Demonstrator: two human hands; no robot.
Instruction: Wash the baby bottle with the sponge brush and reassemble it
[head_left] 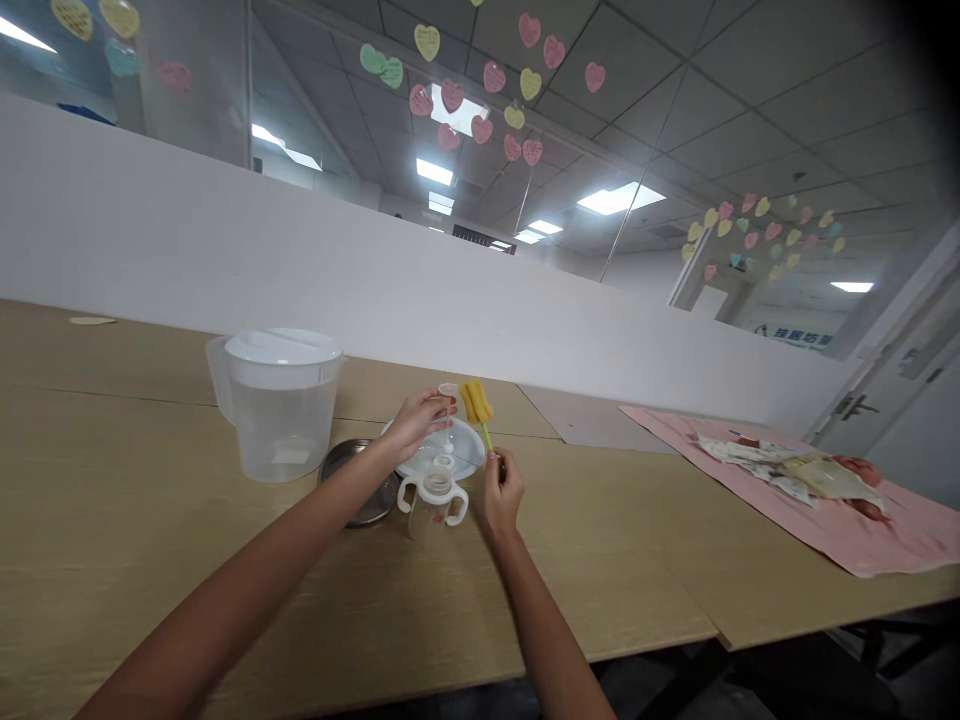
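As both forearms reach up from the bottom of the frame, the L hand point(416, 425) and R hand point(501, 490) sit close together, just above the middle of the wood table point(120, 540), not touching each other. L hand is curled round a small clear tube point(448, 400), holding it upright w/ fingers closed on it; exact kind of piece is hard to tell at this size. R hand pinches the thin green handle of a yellow sponge brush point(476, 402) between thumb and fingers, sponge end up and tilted toward the tube, just beside it.

Right below the hands is a round white-and-clear lid point(442, 450), flat on the table. Just in front of it, a clear bottle point(427, 510) w/ two white handles and a white collar, near the R hand; can't tell if it stands or tilts. Left of these, partly under the L forearm, a round steel lid point(360, 482). Further left, a big clear plastic jug point(281, 430) w/ white lid, upright.

Far right of frame, a pink cloth point(825, 520) on the table, w/ crumpled packets point(780, 470) on it. Behind the table runs a white partition point(225, 240). Paper hearts point(450, 97) in pink, yellow, green are stuck on glass above it, upper middle, w/ ceiling lights point(619, 198) beyond.
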